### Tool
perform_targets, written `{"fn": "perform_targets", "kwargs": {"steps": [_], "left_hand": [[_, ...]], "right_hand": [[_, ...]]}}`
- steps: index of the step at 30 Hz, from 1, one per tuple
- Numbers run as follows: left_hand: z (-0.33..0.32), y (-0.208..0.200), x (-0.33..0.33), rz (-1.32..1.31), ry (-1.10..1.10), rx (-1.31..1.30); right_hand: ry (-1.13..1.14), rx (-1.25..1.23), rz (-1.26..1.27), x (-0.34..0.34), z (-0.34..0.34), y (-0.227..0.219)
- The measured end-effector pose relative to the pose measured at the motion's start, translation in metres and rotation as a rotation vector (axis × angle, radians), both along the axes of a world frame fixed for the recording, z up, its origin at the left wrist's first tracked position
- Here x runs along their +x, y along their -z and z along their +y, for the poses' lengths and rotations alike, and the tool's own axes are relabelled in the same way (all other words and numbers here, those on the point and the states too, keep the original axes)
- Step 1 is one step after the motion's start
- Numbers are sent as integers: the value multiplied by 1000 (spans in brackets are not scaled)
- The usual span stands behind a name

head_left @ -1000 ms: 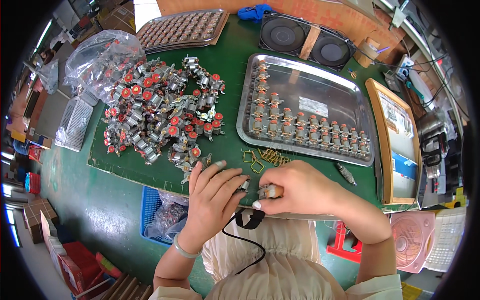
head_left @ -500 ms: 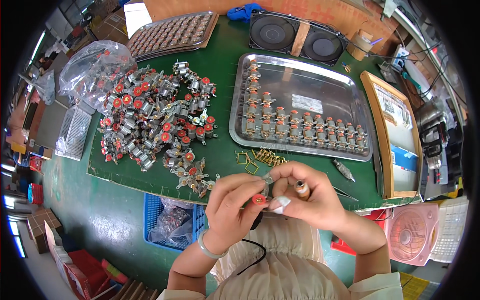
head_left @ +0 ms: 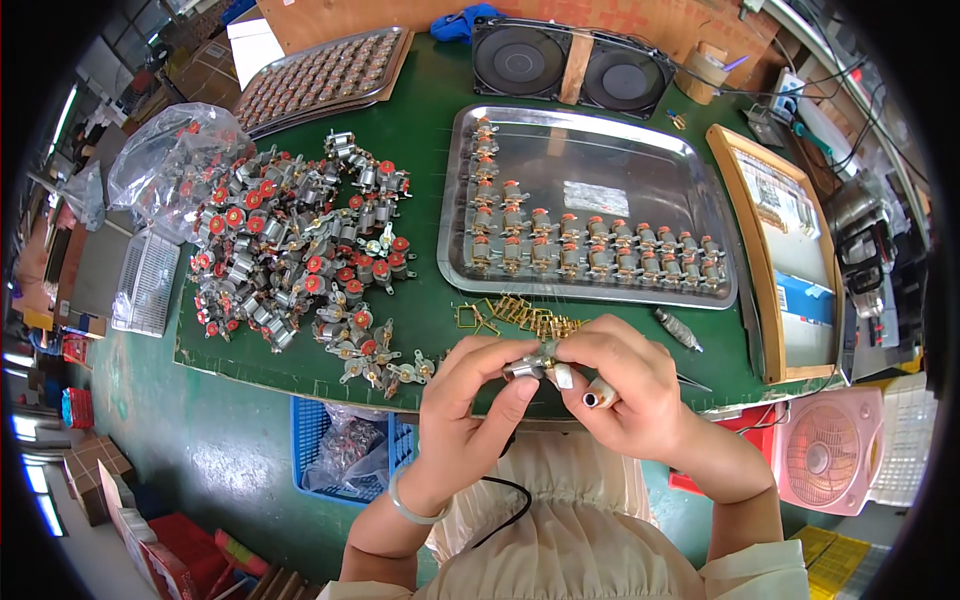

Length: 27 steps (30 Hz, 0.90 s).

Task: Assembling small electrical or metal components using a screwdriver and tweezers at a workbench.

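My left hand (head_left: 462, 398) pinches a small silver motor (head_left: 525, 369) between thumb and fingertips, held in front of my body at the table's near edge. My right hand (head_left: 632, 388) is closed too; its thumb, wrapped in white at the tip, and forefinger meet the motor's other end. Across its curled fingers lies a short whitish-brown cylinder with a dark hollow end (head_left: 597, 394); the rest of it is hidden. Just beyond my hands lie several square brass-coloured frames (head_left: 535, 318). To the left spreads a heap of similar motors (head_left: 290, 245) with red round parts.
A metal tray (head_left: 650, 160) holds rows of motors; a fuller tray (head_left: 325, 75) stands far left beside a plastic bag (head_left: 165, 165). Two black fans (head_left: 570, 65) stand at the back. Right lie a wood-framed box (head_left: 715, 180) and tweezers (head_left: 695, 383). A blue crate (head_left: 312, 445) sits below.
The motor between my hands has been turned: its red face showed before, now its silver side does. My right forefinger and thumb have shifted on it. The whole view has moved slightly.
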<state>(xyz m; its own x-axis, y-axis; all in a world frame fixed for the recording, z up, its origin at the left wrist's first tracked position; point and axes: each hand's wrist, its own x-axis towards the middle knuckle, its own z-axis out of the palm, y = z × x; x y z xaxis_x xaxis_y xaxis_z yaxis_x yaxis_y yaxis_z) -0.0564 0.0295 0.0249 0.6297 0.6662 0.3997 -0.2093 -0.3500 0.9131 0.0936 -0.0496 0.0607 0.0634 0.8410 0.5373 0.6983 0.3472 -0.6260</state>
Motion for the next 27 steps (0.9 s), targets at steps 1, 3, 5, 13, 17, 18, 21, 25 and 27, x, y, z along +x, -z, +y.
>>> {"fn": "perform_targets", "kwargs": {"steps": [1,3,5,13,17,18,21,25,27], "left_hand": [[0,-5,2,45,-33,16],[2,-4,6,72,-89,215],[1,-1,8,96,-146,415],[-7,13,24,-27,-282,530],[-12,8,20,37,-251,203],[-16,9,18,-43,-239,9],[-11,1,9,-159,-45,-385],[-5,-4,11,-199,32,-627],[-4,-6,11,-196,31,-677]], "right_hand": [[6,-3,0,0,-2,1],[71,-45,-118,0,-5,1],[85,-74,-39,-3,-7,3],[30,-570,793,9,-15,-5],[48,-441,583,31,-18,-3],[129,-458,443,39,-19,-6],[195,-344,104,55,-22,9],[140,-176,-339,51,-20,24],[96,-196,-448,47,-14,25]]}}
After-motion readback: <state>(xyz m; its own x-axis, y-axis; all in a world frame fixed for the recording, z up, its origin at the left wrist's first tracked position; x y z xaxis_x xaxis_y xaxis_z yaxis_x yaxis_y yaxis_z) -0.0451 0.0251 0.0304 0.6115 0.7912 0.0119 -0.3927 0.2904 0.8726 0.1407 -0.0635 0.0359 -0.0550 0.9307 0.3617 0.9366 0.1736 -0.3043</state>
